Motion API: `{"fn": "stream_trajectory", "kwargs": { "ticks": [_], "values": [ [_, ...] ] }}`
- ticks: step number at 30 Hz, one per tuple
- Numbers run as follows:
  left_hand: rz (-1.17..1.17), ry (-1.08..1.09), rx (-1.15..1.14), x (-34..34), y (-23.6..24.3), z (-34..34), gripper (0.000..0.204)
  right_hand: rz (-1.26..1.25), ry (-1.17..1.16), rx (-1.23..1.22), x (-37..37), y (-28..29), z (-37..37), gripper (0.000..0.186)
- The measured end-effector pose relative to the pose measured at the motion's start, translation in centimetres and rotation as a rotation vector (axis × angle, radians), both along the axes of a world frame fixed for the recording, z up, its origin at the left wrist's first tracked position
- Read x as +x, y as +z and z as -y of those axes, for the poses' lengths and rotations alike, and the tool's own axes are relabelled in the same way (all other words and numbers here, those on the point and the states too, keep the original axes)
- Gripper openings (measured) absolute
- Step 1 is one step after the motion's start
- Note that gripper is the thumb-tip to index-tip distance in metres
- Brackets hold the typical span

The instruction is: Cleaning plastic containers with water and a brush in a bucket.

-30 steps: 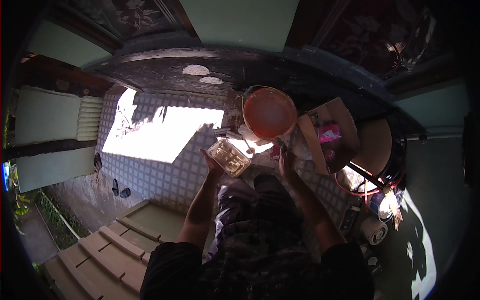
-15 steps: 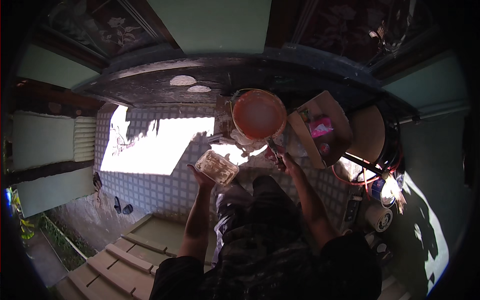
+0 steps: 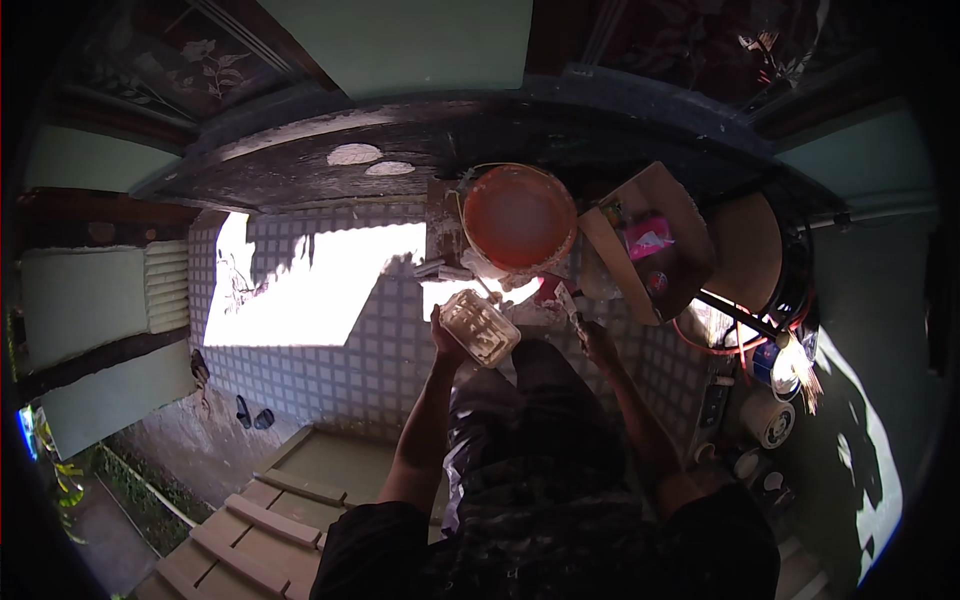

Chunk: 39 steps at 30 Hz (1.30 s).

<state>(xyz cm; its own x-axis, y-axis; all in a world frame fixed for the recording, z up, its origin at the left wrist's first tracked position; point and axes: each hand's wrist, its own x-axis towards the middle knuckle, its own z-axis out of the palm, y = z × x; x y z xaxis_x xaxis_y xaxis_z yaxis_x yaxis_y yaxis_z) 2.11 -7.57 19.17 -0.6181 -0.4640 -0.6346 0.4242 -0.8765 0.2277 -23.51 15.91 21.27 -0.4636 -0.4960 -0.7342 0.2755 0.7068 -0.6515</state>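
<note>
My left hand (image 3: 446,342) grips a small rectangular plastic tub (image 3: 462,335) by its left side. Pale paste smears the tub's inside. In my right hand (image 3: 600,346) is a putty knife (image 3: 568,304), its pale-coated blade pointing away from me and up to the left, apart from the tub. Just beyond both hands stands an orange bucket (image 3: 484,242) with a whitish content inside. My fingers partly hide the knife's handle.
Right of the bucket stands an open cardboard box (image 3: 622,262) with a pink packet (image 3: 648,238) inside. Farther right are a straw brush (image 3: 797,370) and a round container (image 3: 768,420). Dark sandals (image 3: 263,418) lie at left. A wooden slatted piece (image 3: 262,520) is near lower left.
The tub in my left hand has moved right, toward the middle. My right hand has drawn the putty knife back from the bucket's rim, slightly right and nearer to me.
</note>
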Motion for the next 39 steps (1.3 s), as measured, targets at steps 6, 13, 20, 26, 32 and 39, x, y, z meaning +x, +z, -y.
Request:
{"fn": "stream_trajectory", "kwargs": {
  "ticks": [6,13,20,26,32,39],
  "values": [
    [0.184,0.077,-0.100,0.4,-0.8,0.9,0.073,-0.199,0.347,0.109,2.3,-11.0,0.6,0.027],
    [0.365,0.195,-0.467,-4.9,2.1,4.0,0.046,-0.443,0.487,0.019,5.0,-14.3,6.6,0.030],
    [0.742,-0.040,-1.030,-15.4,-0.2,9.3,0.040,-0.624,-0.120,-0.445,-1.6,-4.4,15.4,0.030],
    [0.795,-0.175,-1.352,-20.8,-9.8,11.9,0.032,-1.167,0.739,-0.451,-5.5,-11.1,24.9,0.064],
    [0.750,-0.356,-1.266,-20.3,-21.1,14.7,0.028,-0.993,0.673,-0.304,-5.9,-18.0,25.8,0.055],
    [0.993,-0.268,-1.308,-22.6,-30.1,13.2,0.040,-0.674,0.897,-0.063,-7.0,-18.8,24.6,0.023]
  ]
}}
